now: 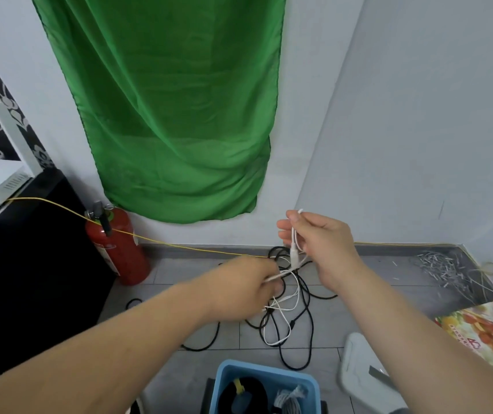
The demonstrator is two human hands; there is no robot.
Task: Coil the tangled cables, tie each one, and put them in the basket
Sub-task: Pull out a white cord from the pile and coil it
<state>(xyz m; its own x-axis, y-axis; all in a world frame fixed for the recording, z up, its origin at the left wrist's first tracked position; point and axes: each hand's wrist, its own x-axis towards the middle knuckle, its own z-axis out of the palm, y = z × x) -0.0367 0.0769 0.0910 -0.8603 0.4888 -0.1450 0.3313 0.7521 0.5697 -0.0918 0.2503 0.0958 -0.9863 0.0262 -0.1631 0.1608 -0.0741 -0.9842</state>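
Pinching a white cable (294,254) between thumb and fingers, the right hand (321,249) is held up above the floor, with the cable's plug section hanging just below its fingertips. The left hand (248,283), lower and a little apart from the right, is curled round the same cable, which runs taut between the two. From the left hand the white cable drops in loose loops onto the grey tiles, tangled there with a black cable (309,309). Nearer the person stands a blue basket (269,370) holding a coiled black bundle (245,392) and a grey bundle (290,398). A red fire extinguisher (119,249) stands against the wall to the left, beneath a hanging green cloth (173,115).
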